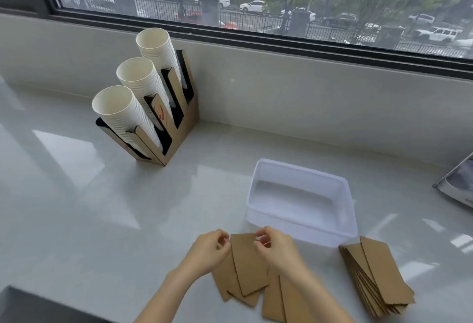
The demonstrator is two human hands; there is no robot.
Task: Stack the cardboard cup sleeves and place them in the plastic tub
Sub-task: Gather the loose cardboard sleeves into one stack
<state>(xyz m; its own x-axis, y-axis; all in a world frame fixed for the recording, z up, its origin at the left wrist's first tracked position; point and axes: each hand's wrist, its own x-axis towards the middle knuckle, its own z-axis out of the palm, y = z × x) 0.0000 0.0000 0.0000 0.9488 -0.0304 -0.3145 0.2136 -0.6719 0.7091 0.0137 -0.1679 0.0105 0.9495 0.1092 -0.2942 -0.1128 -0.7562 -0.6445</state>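
Both hands, left [210, 252] and right [275, 248], pinch one flat brown cardboard sleeve [247, 263] at 6 o'clock. Stacking underway; next, align it, before the empty translucent plastic tub [302, 230] at 1 o'clock.

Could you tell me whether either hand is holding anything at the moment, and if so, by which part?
Both hands, left hand and right hand, pinch the top sleeve at its far corners.
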